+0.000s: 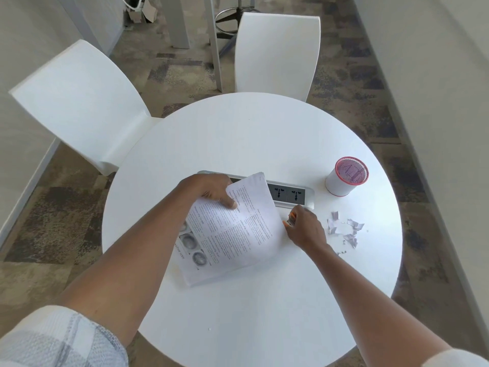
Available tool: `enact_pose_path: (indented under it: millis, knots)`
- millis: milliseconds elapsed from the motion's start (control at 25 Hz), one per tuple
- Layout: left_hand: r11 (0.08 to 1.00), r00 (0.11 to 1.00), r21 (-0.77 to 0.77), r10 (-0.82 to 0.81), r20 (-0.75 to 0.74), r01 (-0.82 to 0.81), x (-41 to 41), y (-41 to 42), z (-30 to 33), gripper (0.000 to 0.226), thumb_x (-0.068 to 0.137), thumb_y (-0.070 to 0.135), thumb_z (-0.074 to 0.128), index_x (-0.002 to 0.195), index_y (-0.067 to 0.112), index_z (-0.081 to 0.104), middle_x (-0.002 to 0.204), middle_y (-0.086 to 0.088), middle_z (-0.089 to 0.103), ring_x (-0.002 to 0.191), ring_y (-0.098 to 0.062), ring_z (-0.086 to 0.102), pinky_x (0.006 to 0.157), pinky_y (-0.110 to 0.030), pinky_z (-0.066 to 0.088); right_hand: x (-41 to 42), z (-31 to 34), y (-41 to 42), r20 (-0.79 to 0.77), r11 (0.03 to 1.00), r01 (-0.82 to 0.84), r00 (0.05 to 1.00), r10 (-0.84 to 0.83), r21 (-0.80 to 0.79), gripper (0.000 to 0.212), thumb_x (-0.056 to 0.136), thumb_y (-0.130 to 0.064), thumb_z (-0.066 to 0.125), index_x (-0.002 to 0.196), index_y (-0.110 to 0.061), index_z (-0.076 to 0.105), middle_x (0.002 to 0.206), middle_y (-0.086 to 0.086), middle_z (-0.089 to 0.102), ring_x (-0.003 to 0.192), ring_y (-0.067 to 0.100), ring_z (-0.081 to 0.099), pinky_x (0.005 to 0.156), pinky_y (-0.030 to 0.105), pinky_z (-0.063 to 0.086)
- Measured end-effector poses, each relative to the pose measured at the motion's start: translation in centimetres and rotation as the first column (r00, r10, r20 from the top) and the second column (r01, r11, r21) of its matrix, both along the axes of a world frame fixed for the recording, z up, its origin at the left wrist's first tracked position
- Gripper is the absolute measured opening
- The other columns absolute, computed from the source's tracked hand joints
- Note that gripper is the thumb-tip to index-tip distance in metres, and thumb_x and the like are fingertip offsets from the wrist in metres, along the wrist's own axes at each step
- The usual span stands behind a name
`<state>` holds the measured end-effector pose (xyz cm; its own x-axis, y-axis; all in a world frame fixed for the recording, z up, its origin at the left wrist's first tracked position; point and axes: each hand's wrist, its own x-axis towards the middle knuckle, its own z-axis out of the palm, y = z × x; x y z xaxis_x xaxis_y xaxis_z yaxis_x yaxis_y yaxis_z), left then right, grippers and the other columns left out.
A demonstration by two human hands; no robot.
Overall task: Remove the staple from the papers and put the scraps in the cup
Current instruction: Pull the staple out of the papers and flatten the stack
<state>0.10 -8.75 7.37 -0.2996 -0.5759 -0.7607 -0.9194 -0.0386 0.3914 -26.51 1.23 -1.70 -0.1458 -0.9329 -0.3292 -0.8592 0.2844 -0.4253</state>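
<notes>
Head view: left hand [211,190] fingers pinch limp papers [232,231] at twelve o'clock; right hand [304,229] fingers clamp small tool [290,221]; grip near corner.

Round white table [238,144], two white chairs [79,102], socket strip [288,193]

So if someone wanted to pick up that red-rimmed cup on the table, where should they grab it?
Probably round its white side wall, about mid-height. The cup stands upright and alone on the table, with open space around it, so a hand could wrap it from the near side. Its red rim is open at the top, so gripping the wall avoids blocking the mouth for scraps.
</notes>
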Motion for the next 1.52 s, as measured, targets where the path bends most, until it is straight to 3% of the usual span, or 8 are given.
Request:
enact_pose_path:
  millis: [240, 520, 640, 720, 920, 1160, 1400, 1520]
  knots:
    - [0.999, 0.999, 0.021, 0.031, -0.038, -0.03, 0.6, 0.7, -0.6, 0.039, 0.08, 0.04, 0.08, 0.113, 0.022, 0.069, 0.105, 0.0, 0.076, 0.092, -0.022, 0.074, 0.092, -0.046, 0.057, 0.5, -1.1, 0.1, -0.036, 0.996, -0.085, 0.996, 0.084, -0.02, 0.021, 0.083, -0.016, 0.063, 0.098, -0.006, 0.054, 0.103, 0.013, 0.059, 0.096, 0.036, 0.056, 0.069, 0.037, 0.043]
    - [0.999, 0.997, -0.002, 0.052, -0.061, -0.052, 1.8, 0.3, 0.6, 0.032, 0.082, 0.042, 0.079, 0.108, 0.026, 0.069, 0.104, 0.001, 0.076, 0.091, -0.021, 0.074, 0.092, -0.043, 0.057, -0.1, 0.0, -1.2, 0.005, 0.997, -0.057, 0.998, 0.056, 0.045, 0.05, 0.075, -0.01, 0.075, 0.12, -0.005, 0.052, 0.117, 0.016, 0.057, 0.105, 0.038, 0.058, 0.078, 0.037, 0.046]
    - [0.993, 0.985, -0.03, 0.105, -0.137, -0.111, 1.5, 0.1, 1.8, 0.036, 0.083, 0.038, 0.079, 0.114, 0.02, 0.07, 0.101, -0.003, 0.077, 0.087, -0.024, 0.075, 0.086, -0.041, 0.059, 1.1, 3.8, -2.6, 0.044, 0.973, 0.121, 0.992, -0.115, -0.195, 0.018, 0.084, -0.015, 0.061, 0.101, -0.011, 0.057, 0.103, 0.009, 0.063, 0.09, 0.03, 0.057, 0.068, 0.035, 0.041]
    - [0.983, 0.978, -0.092, 0.142, -0.15, -0.157, 1.0, 0.1, 2.7, 0.033, 0.084, 0.036, 0.078, 0.11, 0.016, 0.072, 0.098, -0.005, 0.077, 0.084, -0.024, 0.075, 0.084, -0.039, 0.059, 3.4, 7.2, -3.6, 0.198, 0.929, 0.222, 0.966, -0.168, -0.297, 0.01, 0.089, -0.023, 0.057, 0.088, -0.015, 0.062, 0.088, 0.001, 0.069, 0.082, 0.025, 0.06, 0.066, 0.034, 0.045]
    - [0.909, 0.986, -0.381, 0.155, -0.069, -0.169, -0.7, 0.3, 4.9, 0.017, 0.091, 0.027, 0.067, 0.095, 0.012, 0.059, 0.088, -0.002, 0.066, 0.078, -0.022, 0.064, 0.06, -0.029, 0.043, 8.8, 12.3, -5.8, 0.485, 0.939, 0.226, 0.871, -0.075, -0.26, 0.043, 0.087, -0.051, 0.062, 0.073, -0.011, 0.063, 0.063, 0.004, 0.07, 0.067, 0.025, 0.07, 0.067, 0.042, 0.058]
    - [0.68, 0.973, -0.722, 0.228, 0.042, -0.128, -2.8, 2.1, 5.1, 0.022, 0.095, 0.018, 0.052, 0.108, 0.007, 0.066, 0.101, -0.014, 0.07, 0.091, -0.035, 0.067, 0.07, -0.036, 0.048, 11.1, 13.5, -7.1, 0.58, 0.939, 0.28, 0.806, -0.119, -0.198, 0.05, 0.074, -0.067, 0.062, 0.068, -0.017, 0.066, 0.062, -0.002, 0.071, 0.067, 0.022, 0.072, 0.069, 0.046, 0.061]
    - [0.546, 0.975, -0.836, 0.212, 0.067, -0.061, -6.0, 4.9, 5.1, 0.011, 0.095, 0.01, 0.049, 0.103, 0.01, 0.057, 0.096, -0.01, 0.069, 0.082, -0.035, 0.068, 0.06, -0.035, 0.036, 11.3, 14.3, -7.4, 0.536, 0.918, 0.312, 0.832, -0.141, -0.243, 0.035, 0.089, -0.028, 0.054, 0.061, -0.008, 0.047, 0.053, 0.0, 0.051, 0.054, 0.024, 0.052, 0.057, 0.033, 0.046]
    - [0.621, 0.999, -0.784, 0.039, 0.005, -0.02, -4.8, 5.0, 4.9, 0.054, 0.09, 0.024, 0.062, 0.137, 0.012, 0.037, 0.132, -0.008, 0.053, 0.112, -0.033, 0.058, 0.074, -0.041, 0.048, 10.3, 14.3, -7.6, 0.551, 0.916, 0.303, 0.826, -0.116, -0.261, 0.029, 0.087, -0.026, 0.049, 0.07, -0.002, 0.054, 0.058, 0.004, 0.055, 0.064, 0.035, 0.064, 0.061, 0.045, 0.059]
